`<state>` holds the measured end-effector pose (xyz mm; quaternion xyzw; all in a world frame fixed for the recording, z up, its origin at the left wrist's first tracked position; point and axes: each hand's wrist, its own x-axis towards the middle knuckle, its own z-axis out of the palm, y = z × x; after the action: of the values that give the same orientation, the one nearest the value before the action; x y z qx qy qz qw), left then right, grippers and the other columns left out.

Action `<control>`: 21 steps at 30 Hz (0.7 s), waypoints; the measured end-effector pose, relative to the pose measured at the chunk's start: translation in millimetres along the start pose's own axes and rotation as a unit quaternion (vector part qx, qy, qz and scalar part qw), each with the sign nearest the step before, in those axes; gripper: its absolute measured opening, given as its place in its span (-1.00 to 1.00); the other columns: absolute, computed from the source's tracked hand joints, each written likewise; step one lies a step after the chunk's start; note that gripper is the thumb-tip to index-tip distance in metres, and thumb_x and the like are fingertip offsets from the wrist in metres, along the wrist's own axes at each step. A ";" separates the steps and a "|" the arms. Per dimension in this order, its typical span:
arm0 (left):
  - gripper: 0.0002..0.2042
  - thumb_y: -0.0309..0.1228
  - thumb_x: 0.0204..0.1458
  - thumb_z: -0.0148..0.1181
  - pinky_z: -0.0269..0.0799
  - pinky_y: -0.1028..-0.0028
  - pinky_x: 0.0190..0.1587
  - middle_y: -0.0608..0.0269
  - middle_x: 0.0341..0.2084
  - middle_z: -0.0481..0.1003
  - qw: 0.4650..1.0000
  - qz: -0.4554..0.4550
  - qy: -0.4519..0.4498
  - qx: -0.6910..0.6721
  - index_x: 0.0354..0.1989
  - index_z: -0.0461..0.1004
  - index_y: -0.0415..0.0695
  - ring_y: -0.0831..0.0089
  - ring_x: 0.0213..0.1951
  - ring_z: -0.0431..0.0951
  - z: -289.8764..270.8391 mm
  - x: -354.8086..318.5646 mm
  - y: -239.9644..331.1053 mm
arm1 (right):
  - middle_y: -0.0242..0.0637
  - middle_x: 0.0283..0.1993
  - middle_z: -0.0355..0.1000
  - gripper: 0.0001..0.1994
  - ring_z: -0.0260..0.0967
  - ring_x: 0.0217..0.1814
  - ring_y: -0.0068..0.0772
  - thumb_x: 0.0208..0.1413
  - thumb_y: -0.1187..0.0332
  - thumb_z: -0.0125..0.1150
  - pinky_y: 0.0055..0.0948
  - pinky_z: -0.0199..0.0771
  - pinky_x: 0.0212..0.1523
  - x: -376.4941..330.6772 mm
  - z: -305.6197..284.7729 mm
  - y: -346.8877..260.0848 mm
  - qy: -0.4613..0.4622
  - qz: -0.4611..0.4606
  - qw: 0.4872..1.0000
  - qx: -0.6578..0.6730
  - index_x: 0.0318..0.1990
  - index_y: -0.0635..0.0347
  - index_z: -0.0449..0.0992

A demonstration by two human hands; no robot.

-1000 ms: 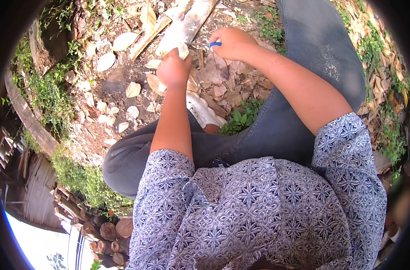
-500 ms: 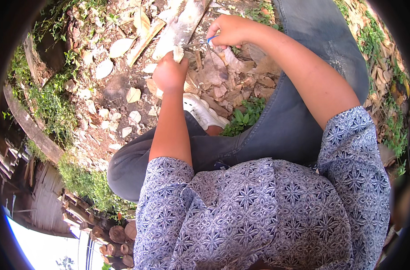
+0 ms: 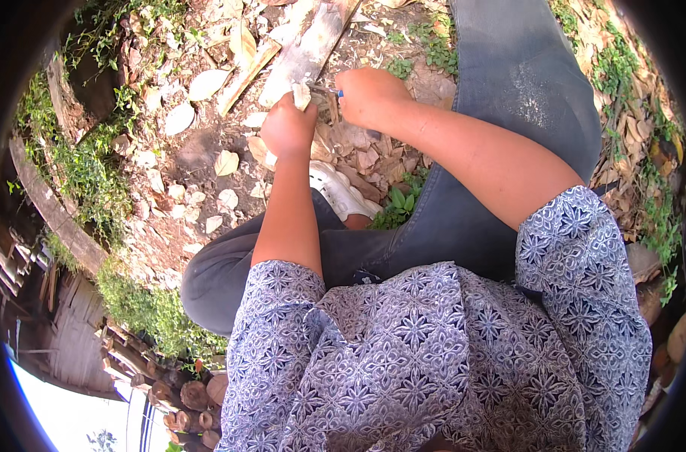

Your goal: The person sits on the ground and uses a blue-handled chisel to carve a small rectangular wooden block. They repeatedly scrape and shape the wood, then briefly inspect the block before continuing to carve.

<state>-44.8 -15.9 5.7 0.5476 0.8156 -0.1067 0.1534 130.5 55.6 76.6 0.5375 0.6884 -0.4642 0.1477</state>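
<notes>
Pale wood chip (image 3: 301, 96) and blue-handled knife (image 3: 326, 90) — held over the leaf-strewn ground.
Left hand (image 3: 286, 128) is clenched around the chip; right hand (image 3: 369, 96) grips the knife, blade touching it — both just below a weathered plank (image 3: 313, 45).

Bright daylight, soft shadows, sharp centre; strong fisheye bending, black vignette at rim.
</notes>
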 end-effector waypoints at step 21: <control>-0.60 -0.05 -0.23 0.54 0.59 0.26 -0.40 0.22 -0.41 0.64 0.992 0.097 0.083 -0.003 -0.39 0.50 -0.02 0.19 -0.40 0.69 5.5 -7.8 -5.3 | -0.38 -0.44 0.58 -0.68 0.45 -0.55 -0.57 0.12 0.25 0.30 -0.46 0.43 -0.57 36.3 -44.7 46.4 -0.112 -0.039 0.988 0.103 0.04 0.04 0.63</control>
<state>-46.2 -26.5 3.5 0.6307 0.7688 -0.0436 0.0966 170.7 112.8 52.2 0.4675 0.6363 -0.5951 0.1496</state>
